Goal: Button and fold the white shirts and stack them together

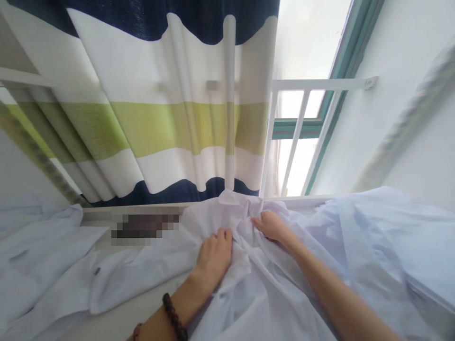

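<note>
White cloth (263,289) lies bunched in front of me, with folds running down toward the bottom edge. My left hand (214,255), with a dark beaded bracelet (173,316) on its wrist, grips the cloth near the middle, its fingers curled into the fabric. A little farther forward and to the right, my right hand (272,226) pinches the same cloth. A gap separates the two hands, and the cloth is gathered between them.
More white fabric with a small dark tag (96,271) lies at the left. Behind stand a striped curtain (149,123), a white railing (320,85) and a teal window frame (350,61). A pixelated dark patch (142,226) is left of the cloth.
</note>
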The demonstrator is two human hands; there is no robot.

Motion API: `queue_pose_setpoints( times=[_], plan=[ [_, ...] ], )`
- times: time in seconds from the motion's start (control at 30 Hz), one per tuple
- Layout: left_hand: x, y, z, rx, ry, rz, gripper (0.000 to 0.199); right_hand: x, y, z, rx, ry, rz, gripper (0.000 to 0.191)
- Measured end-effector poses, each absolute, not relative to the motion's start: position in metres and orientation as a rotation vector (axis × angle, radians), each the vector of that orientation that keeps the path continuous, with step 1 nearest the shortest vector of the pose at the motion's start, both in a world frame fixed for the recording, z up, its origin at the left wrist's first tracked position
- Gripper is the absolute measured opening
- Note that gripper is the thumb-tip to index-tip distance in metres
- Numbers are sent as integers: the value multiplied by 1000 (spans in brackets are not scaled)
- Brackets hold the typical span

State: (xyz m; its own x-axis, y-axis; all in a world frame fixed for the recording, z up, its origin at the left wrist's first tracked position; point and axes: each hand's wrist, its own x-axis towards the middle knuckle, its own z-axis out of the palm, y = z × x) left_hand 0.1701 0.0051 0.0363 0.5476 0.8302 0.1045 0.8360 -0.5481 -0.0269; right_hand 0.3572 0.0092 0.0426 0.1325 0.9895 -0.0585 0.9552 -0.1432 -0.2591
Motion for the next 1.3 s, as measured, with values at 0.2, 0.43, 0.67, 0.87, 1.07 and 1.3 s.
queue_pose_setpoints(
  times=[0.2,0.43,0.67,0.87,1.07,1.3],
  plan=[
    [184,-16,17,-3186,-1293,-412,14,339,0,8,-2006,-1998,323,23],
    [167,13,19,-2674,-1365,-344,17,346,6,7,-1662,-1564,605,19],
    [157,23,35,-2538,-1321,-344,19,382,4,41,-1450,-973,894,39],
    [149,35,55,-2526,-1148,-760,56,399,-10,93,-1271,-787,443,39],
    [156,48,46,-2894,-1111,-855,27,339,-5,50,-1150,-1292,412,15],
    [150,62,18,-2972,-1305,-945,16,319,0,-6,-1197,-1404,583,23]
  ],
)
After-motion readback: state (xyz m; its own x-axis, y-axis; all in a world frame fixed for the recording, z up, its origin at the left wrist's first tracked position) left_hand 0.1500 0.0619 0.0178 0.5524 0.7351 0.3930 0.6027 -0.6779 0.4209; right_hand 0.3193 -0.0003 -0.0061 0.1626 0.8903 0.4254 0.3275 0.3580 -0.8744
